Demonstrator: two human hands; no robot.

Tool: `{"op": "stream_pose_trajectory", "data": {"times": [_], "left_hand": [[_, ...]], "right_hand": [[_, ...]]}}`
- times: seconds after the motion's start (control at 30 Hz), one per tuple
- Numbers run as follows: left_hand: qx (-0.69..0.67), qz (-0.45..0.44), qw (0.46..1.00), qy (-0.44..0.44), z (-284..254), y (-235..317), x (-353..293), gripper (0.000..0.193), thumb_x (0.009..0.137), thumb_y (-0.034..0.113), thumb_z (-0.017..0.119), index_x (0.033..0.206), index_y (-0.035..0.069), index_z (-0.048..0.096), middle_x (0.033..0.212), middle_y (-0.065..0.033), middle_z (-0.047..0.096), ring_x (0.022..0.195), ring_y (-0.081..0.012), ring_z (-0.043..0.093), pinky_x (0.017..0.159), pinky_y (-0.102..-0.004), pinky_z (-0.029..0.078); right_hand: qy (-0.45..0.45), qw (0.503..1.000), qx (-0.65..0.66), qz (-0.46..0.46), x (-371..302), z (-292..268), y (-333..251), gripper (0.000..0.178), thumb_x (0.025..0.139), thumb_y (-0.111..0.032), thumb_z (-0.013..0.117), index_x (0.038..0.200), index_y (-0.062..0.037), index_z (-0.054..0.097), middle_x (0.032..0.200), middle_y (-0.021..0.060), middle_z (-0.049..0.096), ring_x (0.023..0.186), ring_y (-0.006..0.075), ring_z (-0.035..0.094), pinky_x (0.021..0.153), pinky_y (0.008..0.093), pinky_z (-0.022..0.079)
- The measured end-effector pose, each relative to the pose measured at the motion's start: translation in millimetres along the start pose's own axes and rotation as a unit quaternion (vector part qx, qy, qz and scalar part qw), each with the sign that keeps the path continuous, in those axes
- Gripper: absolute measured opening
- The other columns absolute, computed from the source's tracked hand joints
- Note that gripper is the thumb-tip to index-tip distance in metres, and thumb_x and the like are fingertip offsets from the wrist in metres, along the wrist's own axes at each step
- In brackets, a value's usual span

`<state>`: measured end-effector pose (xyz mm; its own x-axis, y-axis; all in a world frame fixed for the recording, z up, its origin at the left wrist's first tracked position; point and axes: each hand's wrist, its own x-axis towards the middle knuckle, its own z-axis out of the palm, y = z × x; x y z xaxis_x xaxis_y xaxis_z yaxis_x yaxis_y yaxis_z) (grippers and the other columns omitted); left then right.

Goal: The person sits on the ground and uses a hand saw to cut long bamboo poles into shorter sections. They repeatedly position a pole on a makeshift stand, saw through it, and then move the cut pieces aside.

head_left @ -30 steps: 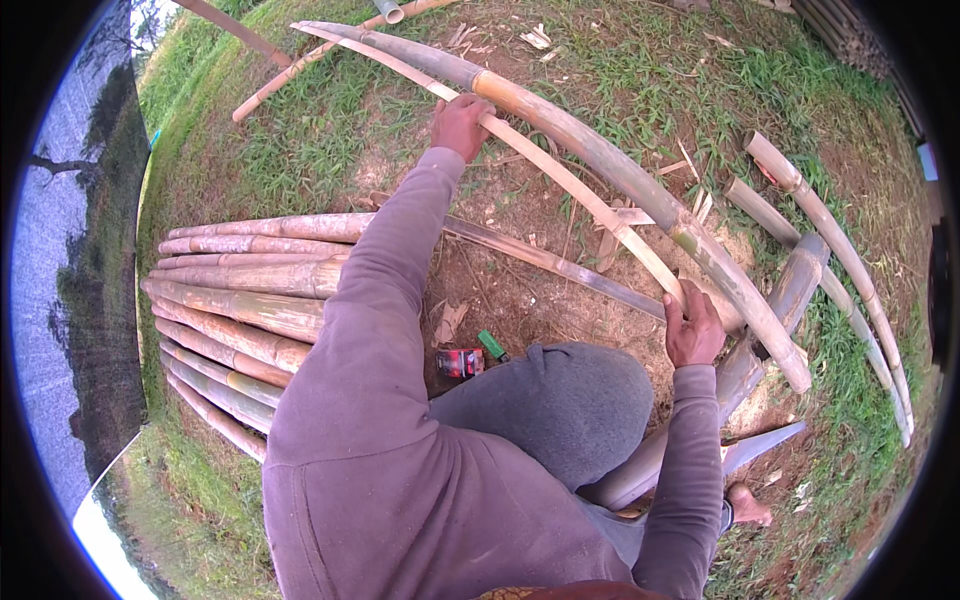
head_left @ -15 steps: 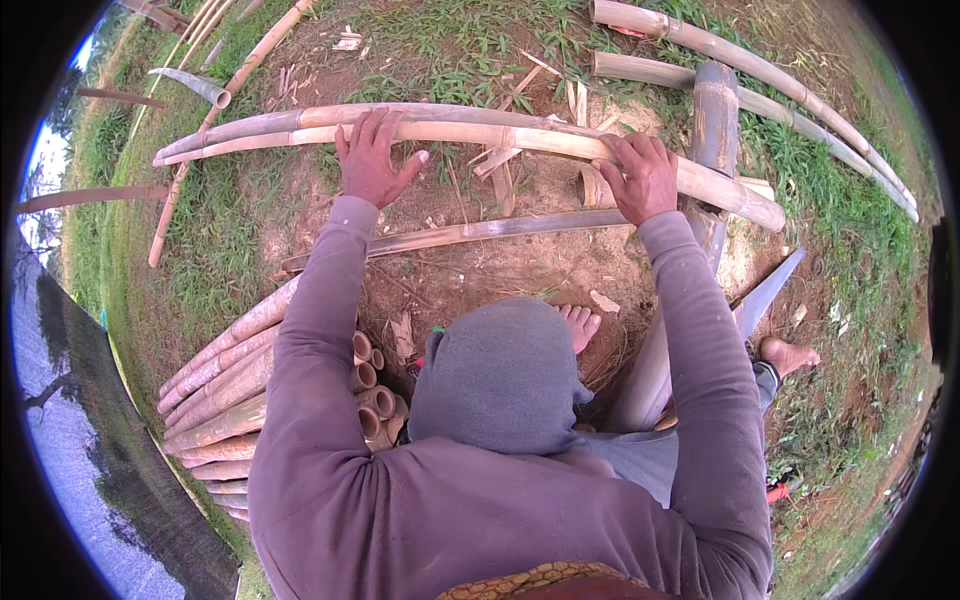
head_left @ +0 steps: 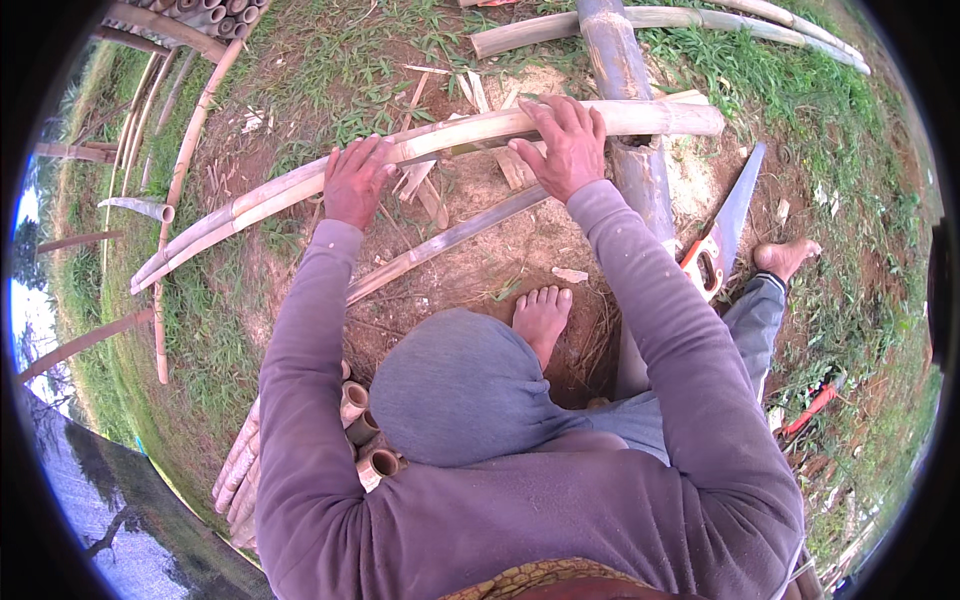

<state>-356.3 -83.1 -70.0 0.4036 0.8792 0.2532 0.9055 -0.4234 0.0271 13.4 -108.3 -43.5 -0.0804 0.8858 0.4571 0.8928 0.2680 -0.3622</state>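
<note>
A long bamboo pole [head_left: 450, 135], which looks split lengthwise over its left part, lies crosswise before me. My left hand [head_left: 356, 184] rests on it left of the middle, fingers laid over the top and curled onto it. Nearer its thick right end, my right hand [head_left: 567, 150] grips it, fingers over the far side and thumb toward me. That end lies across a thick notched bamboo post [head_left: 625, 70]. Below it a narrower bamboo strip [head_left: 450, 240] slants across the ground. A handsaw [head_left: 725, 225] with an orange and white handle leans right of the post.
Cut bamboo tubes [head_left: 245, 470] are stacked at my lower left. More poles [head_left: 720, 18] lie beyond the post. A bamboo rail [head_left: 180, 180] runs along the left side, with a curved cut piece [head_left: 137, 207] by it. Wood chips [head_left: 425, 190] and sawdust litter the ground.
The view has shifted, so the pole's right end sits higher and its left end lower. My left hand is closer to my right, its thumb drawn in. The saw's handle now shows.
</note>
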Motion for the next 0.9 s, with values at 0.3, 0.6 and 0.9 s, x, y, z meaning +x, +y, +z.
{"op": "stream_pose_trajectory", "data": {"times": [0.3, 0.6, 0.9], "left_hand": [[0.001, 0.004, 0.999, -0.039, -12, 4, 18, 0.046, 0.103, 0.034, 0.064, 0.146, 0.021, 0.062, 0.148, -0.0023, 0.062, 0.140, -0.0253, 0.054, 0.123, -0.0506, 0.030], [0.102, 0.013, 0.990, -0.099, -35, 20, 33, 0.043, 0.100, 0.027, 0.066, 0.142, 0.018, 0.064, 0.139, -0.0008, 0.066, 0.134, -0.0246, 0.058, 0.121, -0.0554, 0.033], [0.150, 0.022, 0.977, -0.148, -44, 30, 35, 0.043, 0.102, 0.029, 0.062, 0.143, 0.015, 0.063, 0.138, -0.0048, 0.066, 0.133, -0.0258, 0.058, 0.120, -0.0551, 0.033]], "right_hand": [[-0.114, 0.874, -0.107, 0.460, -282, -103, 209, 0.028, 0.095, -0.024, 0.065, 0.117, -0.0081, 0.069, 0.122, 0.0209, 0.067, 0.117, 0.0416, 0.063, 0.102, 0.0505, 0.050], [-0.330, 0.809, -0.232, 0.428, -263, -111, 190, 0.056, 0.094, -0.024, 0.067, 0.148, -0.0249, 0.053, 0.151, 0.0088, 0.057, 0.144, 0.0309, 0.050, 0.116, 0.0580, 0.038], [0.285, 0.863, 0.141, 0.392, -207, -180, 87, 0.026, 0.094, -0.021, 0.081, 0.097, 0.0009, 0.067, 0.080, 0.0058, 0.067, 0.073, 0.0154, 0.061, 0.069, 0.0336, 0.051]]}}
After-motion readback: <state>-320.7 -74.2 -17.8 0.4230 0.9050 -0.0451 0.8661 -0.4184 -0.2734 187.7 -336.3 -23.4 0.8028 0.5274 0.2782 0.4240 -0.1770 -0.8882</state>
